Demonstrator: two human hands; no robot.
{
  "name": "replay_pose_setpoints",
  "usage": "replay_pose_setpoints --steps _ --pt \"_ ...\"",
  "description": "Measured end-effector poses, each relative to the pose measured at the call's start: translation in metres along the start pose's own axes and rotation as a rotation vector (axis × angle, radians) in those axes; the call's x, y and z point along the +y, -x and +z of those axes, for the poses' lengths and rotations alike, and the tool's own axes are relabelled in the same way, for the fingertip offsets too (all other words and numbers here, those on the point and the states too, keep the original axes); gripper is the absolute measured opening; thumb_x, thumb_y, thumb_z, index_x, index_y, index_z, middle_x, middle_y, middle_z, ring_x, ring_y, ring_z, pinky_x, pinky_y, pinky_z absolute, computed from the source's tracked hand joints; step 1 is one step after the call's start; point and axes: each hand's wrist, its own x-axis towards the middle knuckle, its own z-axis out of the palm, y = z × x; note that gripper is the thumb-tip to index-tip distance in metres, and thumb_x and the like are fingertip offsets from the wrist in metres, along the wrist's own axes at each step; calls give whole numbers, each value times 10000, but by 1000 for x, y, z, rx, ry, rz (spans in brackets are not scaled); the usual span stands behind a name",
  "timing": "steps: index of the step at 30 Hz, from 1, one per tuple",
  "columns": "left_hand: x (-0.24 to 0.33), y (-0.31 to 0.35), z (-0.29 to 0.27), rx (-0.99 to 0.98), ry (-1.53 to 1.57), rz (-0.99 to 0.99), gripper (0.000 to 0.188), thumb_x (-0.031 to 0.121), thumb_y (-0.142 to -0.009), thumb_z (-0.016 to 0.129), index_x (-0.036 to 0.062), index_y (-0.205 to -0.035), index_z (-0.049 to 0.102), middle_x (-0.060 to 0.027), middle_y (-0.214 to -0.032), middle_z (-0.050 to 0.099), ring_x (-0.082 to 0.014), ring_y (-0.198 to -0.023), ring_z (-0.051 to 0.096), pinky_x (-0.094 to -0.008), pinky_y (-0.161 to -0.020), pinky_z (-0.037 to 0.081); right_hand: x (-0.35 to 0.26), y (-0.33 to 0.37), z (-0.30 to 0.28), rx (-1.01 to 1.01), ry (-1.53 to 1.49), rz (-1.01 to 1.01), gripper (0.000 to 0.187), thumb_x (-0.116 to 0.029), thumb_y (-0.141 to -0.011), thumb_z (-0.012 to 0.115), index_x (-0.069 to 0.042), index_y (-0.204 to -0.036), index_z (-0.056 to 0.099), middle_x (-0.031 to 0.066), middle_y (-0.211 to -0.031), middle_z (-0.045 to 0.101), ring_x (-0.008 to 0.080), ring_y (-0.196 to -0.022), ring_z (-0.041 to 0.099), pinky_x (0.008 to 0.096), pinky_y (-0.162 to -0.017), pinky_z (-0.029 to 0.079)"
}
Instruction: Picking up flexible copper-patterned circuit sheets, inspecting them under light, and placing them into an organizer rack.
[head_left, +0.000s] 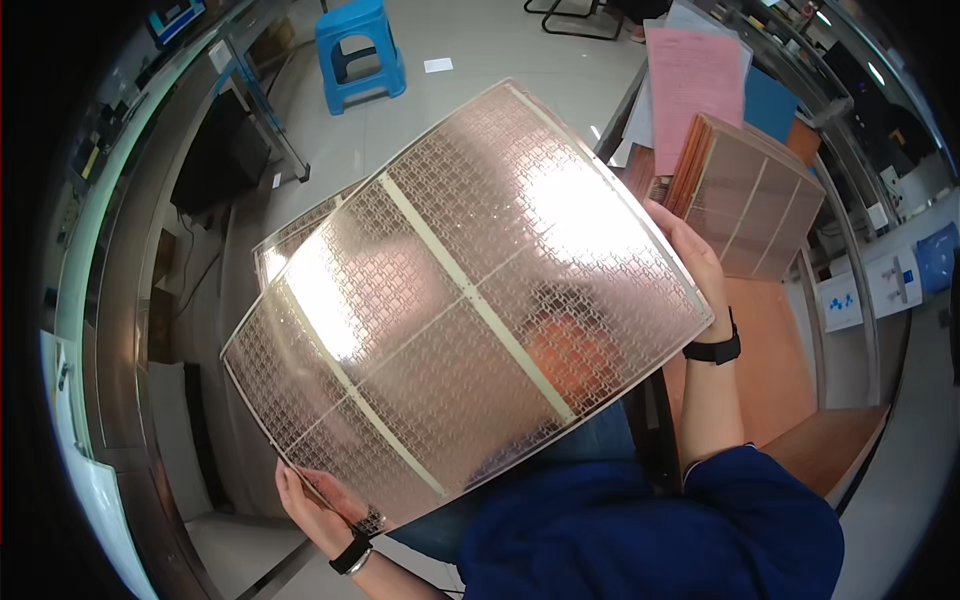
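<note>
A large, shiny copper-coloured circuit board panel (430, 290) fills the middle of the view, tilted and slightly bowed. Rows of small repeated shapes cover it, split by pale strips. My left hand (312, 512) grips its lower left edge, with part of the fingers hidden by the panel. On the right edge, my right hand (698, 262) is closed around the border, its thumb side showing. The corner of a second patterned panel (290, 235) shows behind the upper left edge; most of it is covered.
Upright copper-coloured panels (755, 200) lean together at the right on an orange-brown board (765, 345). A pink paper sheet (695, 95) rests beside them. A blue plastic stool (360, 55) stands on the floor ahead. A metal-edged bench (110, 300) runs along the left.
</note>
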Motion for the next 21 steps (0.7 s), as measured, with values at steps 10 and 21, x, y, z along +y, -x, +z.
replay_pose_setpoints --steps 10,21 --pt "-3 0 5 123 90 48 346 183 -917 499 -34 -1185 474 -38 -970 549 -83 -867 525 -200 -724 435 7 1 -20 -101 -2 -87 512 -234 -892 538 44 -1291 376 133 -1050 611 147 -899 601 238 -752 486" --pt "50 8 -7 -63 419 385 223 214 -919 486 75 -1092 506 -74 -1116 549 -215 -1052 521 -334 -935 425 -20 -23 -39 -85 289 -406 232 -141 -892 533 -45 -1104 533 33 -973 586 136 -894 562 278 -840 437"
